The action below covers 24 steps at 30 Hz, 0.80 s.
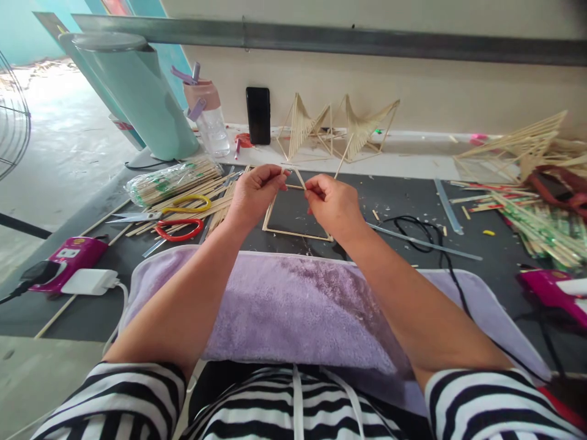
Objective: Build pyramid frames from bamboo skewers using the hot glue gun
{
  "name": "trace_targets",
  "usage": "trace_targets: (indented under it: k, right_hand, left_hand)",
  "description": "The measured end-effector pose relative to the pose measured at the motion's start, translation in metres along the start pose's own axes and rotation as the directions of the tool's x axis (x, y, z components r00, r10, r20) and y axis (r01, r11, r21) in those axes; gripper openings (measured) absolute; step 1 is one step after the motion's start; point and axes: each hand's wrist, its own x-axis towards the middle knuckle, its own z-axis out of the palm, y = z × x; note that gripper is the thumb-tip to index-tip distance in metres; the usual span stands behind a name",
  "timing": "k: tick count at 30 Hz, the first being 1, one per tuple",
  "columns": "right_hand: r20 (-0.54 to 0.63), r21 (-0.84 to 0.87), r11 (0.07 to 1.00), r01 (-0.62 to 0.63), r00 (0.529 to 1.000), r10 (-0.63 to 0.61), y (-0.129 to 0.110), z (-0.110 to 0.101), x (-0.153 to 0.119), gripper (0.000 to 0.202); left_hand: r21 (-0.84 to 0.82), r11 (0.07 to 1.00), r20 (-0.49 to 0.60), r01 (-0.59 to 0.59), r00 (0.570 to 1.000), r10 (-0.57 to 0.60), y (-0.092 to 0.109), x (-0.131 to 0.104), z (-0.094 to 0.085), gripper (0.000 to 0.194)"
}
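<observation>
Left hand (257, 194): fingers bent close, cannot tell what they hold | Right hand (334, 205): fingers pinch thin stick (299, 178) | Stick frame (298, 234): near tabletop (413, 195) front edge

A lilac towel (293, 311) lies at 6 o'clock over the near edge of a dark worktop (101, 318). At 9 o'clock, scissors (147, 216) with yellow and red handles. Between 8 and 9, a magenta power strip (80, 246) carries a black plug (43, 273) and white charger (89, 282); a fan (28, 114) shows between 9 and 10. At 10 stand a mint pitcher (147, 98) and, beside it, a clear bottle (211, 128) with a pink top. At 11, a black phone (258, 116) stands upright. A metal rail (321, 40) crosses at 12. At 3, a black cord (419, 247) lies looped.
</observation>
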Motion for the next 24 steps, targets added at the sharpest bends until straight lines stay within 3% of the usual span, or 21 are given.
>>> trace_targets:
  k: [9,24]
  right_hand:
    - [0.006,0.007,1.0,-0.007,1.0,0.007,0.0006,-0.0006,0.0011,0.011]
    - [0.004,0.006,1.0,0.026,1.0,-0.026,-0.0019,-0.0002,-0.0013,0.011]
  left_hand:
    - [-0.015,0.998,0.046,0.055,0.997,-0.054,0.0017,-0.0022,0.0088,0.015]
    - [-0.027,0.997,0.032,0.079,0.996,-0.078,-0.0024,-0.0031,0.0079,0.022]
